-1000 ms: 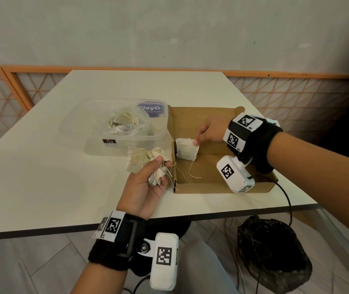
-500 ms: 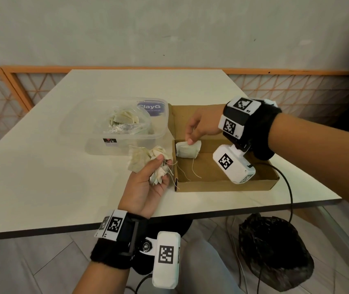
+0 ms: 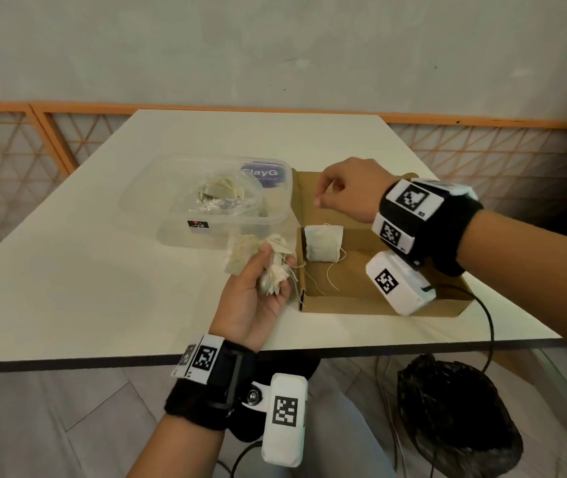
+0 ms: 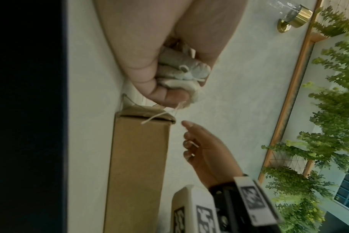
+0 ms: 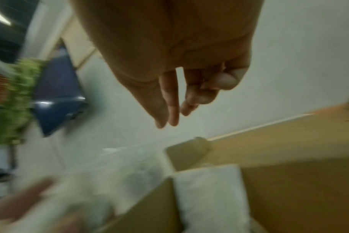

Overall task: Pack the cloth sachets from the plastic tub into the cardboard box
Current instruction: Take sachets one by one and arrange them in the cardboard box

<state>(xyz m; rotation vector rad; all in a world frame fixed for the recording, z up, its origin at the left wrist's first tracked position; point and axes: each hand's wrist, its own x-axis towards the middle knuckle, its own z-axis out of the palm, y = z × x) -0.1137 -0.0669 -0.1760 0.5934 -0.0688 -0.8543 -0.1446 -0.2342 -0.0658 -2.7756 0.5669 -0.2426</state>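
Note:
A shallow cardboard box [image 3: 361, 288] lies open on the white table, with one cream cloth sachet [image 3: 321, 248] in its near-left corner, strings trailing. That sachet [image 5: 209, 197] shows blurred in the right wrist view. My right hand [image 3: 340, 194] hovers empty above the box's far flap, fingers loosely curled. My left hand [image 3: 261, 288] grips a bunch of sachets [image 3: 258, 260] just left of the box; the left wrist view shows the bunch of sachets [image 4: 181, 74] squeezed in the fist. The clear plastic tub [image 3: 206, 201] behind holds more sachets [image 3: 220, 191].
The table edge [image 3: 275, 353] runs close to my body. A dark bag [image 3: 454, 419] sits on the floor under the right side. A cable hangs from my right wrist over the box's near wall. An orange lattice rail borders the table behind.
My right hand let go of the sachet in the box and lifted up and back toward the far flap. The left hand kept its bunch and stayed put.

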